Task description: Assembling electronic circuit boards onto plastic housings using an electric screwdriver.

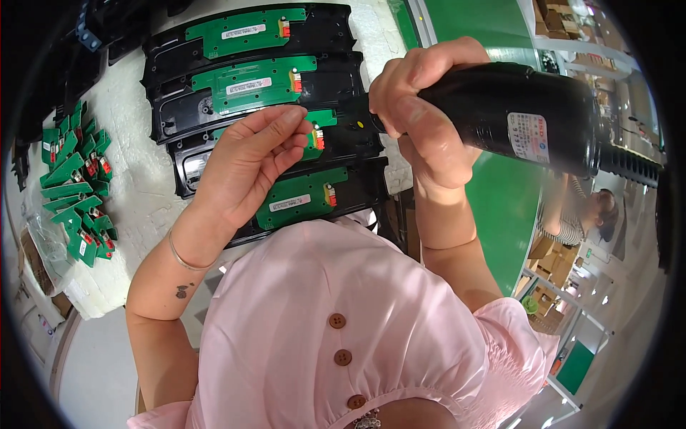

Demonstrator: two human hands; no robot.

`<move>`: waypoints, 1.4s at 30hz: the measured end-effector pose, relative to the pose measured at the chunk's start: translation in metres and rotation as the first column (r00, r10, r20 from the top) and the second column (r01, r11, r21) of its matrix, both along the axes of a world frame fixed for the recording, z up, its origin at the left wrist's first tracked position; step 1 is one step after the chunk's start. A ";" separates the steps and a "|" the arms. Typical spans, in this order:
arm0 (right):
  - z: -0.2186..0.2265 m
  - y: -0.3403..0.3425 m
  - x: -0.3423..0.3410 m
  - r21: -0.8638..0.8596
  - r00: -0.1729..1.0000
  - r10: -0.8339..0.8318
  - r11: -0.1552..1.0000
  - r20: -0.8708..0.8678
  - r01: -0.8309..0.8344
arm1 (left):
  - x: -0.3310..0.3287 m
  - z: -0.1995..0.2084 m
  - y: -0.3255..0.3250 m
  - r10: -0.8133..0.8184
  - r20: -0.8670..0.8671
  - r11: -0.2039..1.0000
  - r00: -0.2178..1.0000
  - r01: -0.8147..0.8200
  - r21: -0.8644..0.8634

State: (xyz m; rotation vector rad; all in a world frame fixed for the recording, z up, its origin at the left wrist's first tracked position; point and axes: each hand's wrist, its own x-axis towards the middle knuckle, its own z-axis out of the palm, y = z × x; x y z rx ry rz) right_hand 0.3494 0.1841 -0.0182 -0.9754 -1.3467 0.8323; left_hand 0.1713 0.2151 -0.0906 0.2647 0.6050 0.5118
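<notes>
Nearest the camera, a pink buttoned blouse (336, 336) fills the lower middle, both forearms rising from it. Left hand (250, 161) hovers over the third black panel (343, 139), fingers drawn together, thumb and fingertips (289, 118) pinched on something too small to tell; thin bracelet (182, 259) at the wrist. Right hand (421, 114) is wrapped tight round a black electric screwdriver (514, 118), which lies nearly level, its nose end pointing left at the third panel near that board's orange connector (318, 137); bit tip hidden behind the fingers, contact with the panel cannot be told. The two hands sit near each other, narrow gap between them over the panel. Four black panels are stacked in a row edge to edge on the white worktop (143, 193), each carrying a green circuit board: nearest panel (357, 187) partly under the blouse edge, then the third, then the second (250, 84), then the farthest (243, 30) by the top rim. No room between panels; bare white surface left of them. Further left, a loose heap of small green boards (75, 186) near the worktop's left edge, well apart from the panels. Right of the panels the worktop ends and a green conveyor belt (500, 207) runs away. Beyond it, another person (572, 214) in a striped top, far off, with shelving (572, 28) behind.
</notes>
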 end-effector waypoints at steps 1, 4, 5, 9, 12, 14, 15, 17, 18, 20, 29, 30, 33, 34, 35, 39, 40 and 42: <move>-0.001 0.001 0.000 0.006 1.000 0.019 1.000 -0.016 -0.019 | -0.001 -0.001 0.001 -0.011 0.035 1.000 0.999 0.011 -0.018; 0.010 -0.004 -0.003 0.092 0.999 0.020 0.996 -0.046 -0.016 | 0.000 0.012 -0.003 0.007 0.016 0.999 1.000 -0.006 -0.054; 0.020 -0.010 -0.004 0.168 0.998 -0.008 0.986 -0.059 0.017 | 0.002 0.018 -0.005 0.001 0.022 0.999 1.000 0.000 -0.051; 0.061 -0.028 0.011 0.217 0.947 0.298 0.939 -0.123 -0.267 | 0.000 0.023 -0.013 -0.017 -0.008 0.993 1.000 0.016 -0.121; 0.073 -0.038 0.008 0.196 0.907 0.418 0.895 -0.053 -0.401 | -0.002 0.022 -0.020 -0.062 0.127 0.992 0.990 0.075 -0.099; 0.071 -0.040 0.001 0.210 0.928 0.364 0.916 -0.082 -0.341 | 0.000 0.023 -0.023 -0.061 0.138 0.992 0.988 0.076 -0.101; 0.069 -0.041 -0.003 0.220 0.946 0.305 0.936 -0.111 -0.275 | 0.000 0.022 -0.025 -0.063 0.150 0.991 0.987 0.080 -0.105; 0.057 -0.028 -0.016 0.320 0.931 0.315 0.915 -0.185 -0.246 | -0.002 0.020 -0.026 -0.070 0.194 0.990 0.978 0.092 -0.107; 0.051 -0.020 -0.023 0.412 0.908 0.330 0.888 -0.256 -0.207 | -0.002 0.020 -0.027 -0.078 0.239 0.988 0.968 0.107 -0.110; 0.044 -0.018 -0.021 0.413 0.887 0.392 0.870 -0.244 -0.271 | -0.006 0.023 -0.029 -0.038 0.216 0.991 0.976 0.064 -0.117; 0.004 0.012 -0.025 0.121 0.986 0.081 0.991 -0.144 -0.064 | -0.012 0.024 -0.037 -0.020 0.111 0.987 0.994 0.037 -0.153; 0.002 0.013 -0.025 0.116 0.982 0.087 0.991 -0.165 -0.068 | -0.013 0.023 -0.037 -0.052 0.083 0.993 0.995 0.061 -0.104; -0.001 0.017 -0.027 0.122 0.976 0.110 0.989 -0.188 -0.088 | -0.019 0.024 -0.035 -0.092 0.118 0.986 0.989 0.107 -0.129; -0.001 0.018 -0.027 0.109 0.977 0.111 0.990 -0.184 -0.092 | -0.019 0.025 -0.035 -0.090 0.119 0.986 0.989 0.105 -0.128; -0.002 0.019 -0.028 0.095 0.977 0.112 0.991 -0.180 -0.096 | -0.018 0.026 -0.035 -0.060 0.098 0.986 0.993 0.074 -0.150; -0.003 0.021 -0.030 0.077 0.982 0.104 0.993 -0.160 -0.093 | -0.018 0.027 -0.037 0.052 0.043 0.957 0.998 -0.037 -0.287; -0.003 0.022 -0.030 0.070 0.978 0.117 0.992 -0.171 -0.106 | -0.018 0.027 -0.037 0.056 0.041 0.957 0.998 -0.042 -0.288; -0.004 0.025 -0.032 0.060 0.972 0.137 0.990 -0.190 -0.127 | -0.020 0.026 -0.037 0.050 0.087 0.981 0.995 -0.032 -0.193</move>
